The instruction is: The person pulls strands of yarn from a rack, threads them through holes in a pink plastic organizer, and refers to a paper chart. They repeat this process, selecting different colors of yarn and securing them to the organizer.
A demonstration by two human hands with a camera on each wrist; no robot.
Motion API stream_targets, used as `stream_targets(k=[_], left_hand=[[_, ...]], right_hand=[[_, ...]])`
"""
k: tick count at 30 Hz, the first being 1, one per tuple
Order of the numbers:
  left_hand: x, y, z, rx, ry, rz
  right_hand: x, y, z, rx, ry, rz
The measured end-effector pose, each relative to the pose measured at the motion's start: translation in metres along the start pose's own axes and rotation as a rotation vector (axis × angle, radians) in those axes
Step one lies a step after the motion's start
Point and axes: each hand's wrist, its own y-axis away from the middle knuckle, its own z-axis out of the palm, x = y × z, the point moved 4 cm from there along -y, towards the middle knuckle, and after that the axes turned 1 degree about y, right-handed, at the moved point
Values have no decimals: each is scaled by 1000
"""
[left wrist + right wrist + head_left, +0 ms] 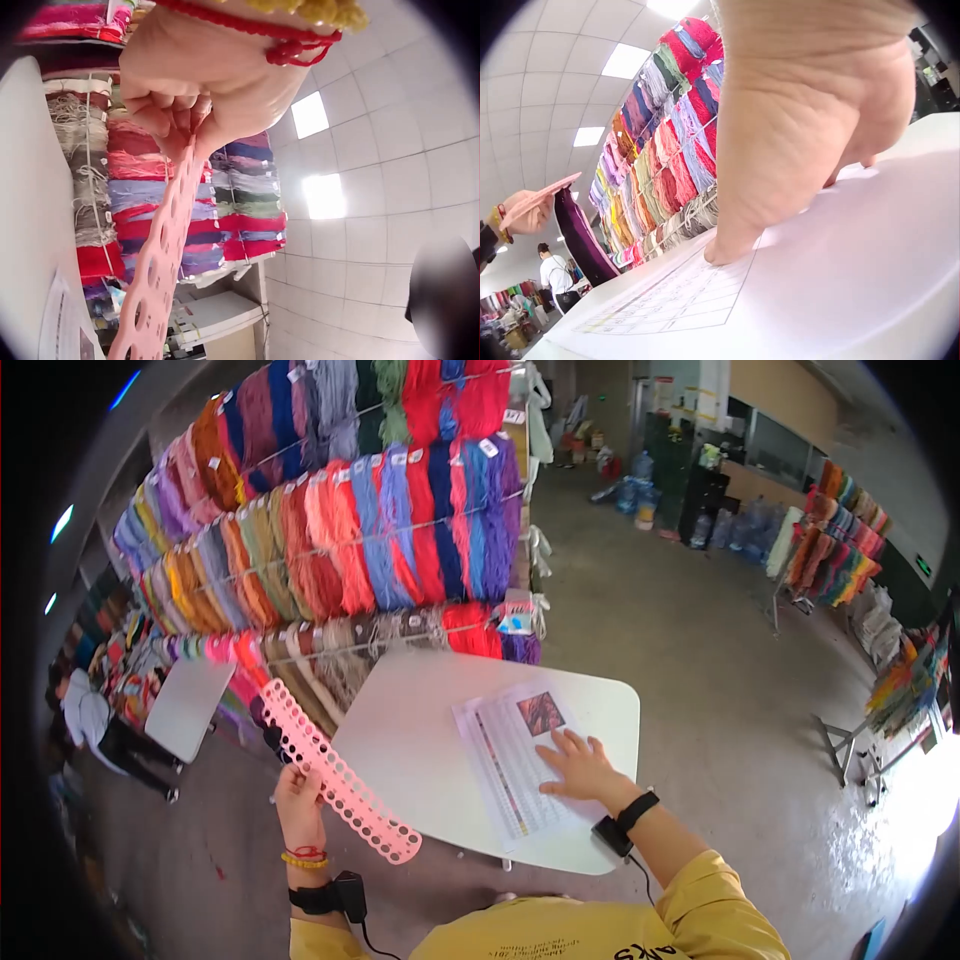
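My left hand (300,800) pinches a long pink strip with rows of round holes (340,778), a thread organizer card, between thumb and fingers. The strip slants past the table's left edge in the head view, and in the left wrist view its holed face (161,247) runs down and away from the fingers. My right hand (580,768) lies with fingers spread on a printed chart sheet (500,790) on the white table (400,710). That sheet carries a small dark reddish picture and a column of coloured cells. Right-hand fingertips touch the paper (682,300) in the right wrist view.
Racks of many-coloured yarn skeins (330,540) rise just behind the table. Another small white table (190,695) stands at left, with a person (95,725) beside it. More yarn racks (835,540) and water bottles (640,485) are farther off on the right.
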Motion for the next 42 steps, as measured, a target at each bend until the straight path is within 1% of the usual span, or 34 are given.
stream_targets(k=[3, 4, 6, 8, 10, 12, 13, 15, 16, 17, 18, 20, 21, 24, 27, 30, 33, 35, 38, 40, 42], left_hand=[[16, 26, 29, -43, -129, 37], [9, 29, 37, -51, -156, -14], [-7, 41, 69, -130, -64, -33], [-34, 56, 93, -215, -151, -92], [-75, 72, 122, -229, -89, -122], [-115, 85, 147, -234, -32, -253], [-148, 88, 149, -256, -69, -241], [-174, 90, 155, -165, -250, -198], [-172, 98, 168, -110, -340, -188], [-157, 105, 178, 0, -565, -78], [-161, 108, 184, 68, -629, -26], [-174, 116, 185, 183, -765, 78], [-161, 121, 195, 191, -832, 34], [-152, 128, 215, 268, -823, 19], [-162, 130, 226, 296, -914, 85], [-162, 123, 231, 384, -880, 68], [-161, 111, 217, 407, -886, 45], [-159, 98, 208, 403, -864, 27], [-172, 91, 188, 371, -762, 6], [-168, 93, 196, 382, -763, -15], [-171, 97, 200, 393, -725, -62]], right_hand=[[10, 4, -11, -22, -8, -54], [13, 5, -12, -25, -13, -64], [21, 4, -7, 10, -37, -96], [24, 7, -6, 13, -52, -141], [34, 7, -11, 10, -48, -184], [49, 2, -12, 49, -56, -235], [66, -1, -17, 198, -102, -112], [106, -7, -24, 488, -194, 131], [132, -10, -17, 529, -293, 264], [159, -20, -9, 570, -394, 392], [179, -31, 0, 612, -517, 531], [198, -57, 23, 489, -754, 479], [205, -64, 30, 411, -852, 450], [205, -82, 7, 374, -837, 396], [209, -113, -2, 411, -817, 321], [203, -135, -11, 337, -868, 319], [193, -157, -3, 411, -923, 264], [189, -165, -7, 430, -935, 249], [187, -167, -5, 432, -954, 223], [193, -168, 0, 460, -957, 205], [194, -161, -4, 438, -914, 241]])
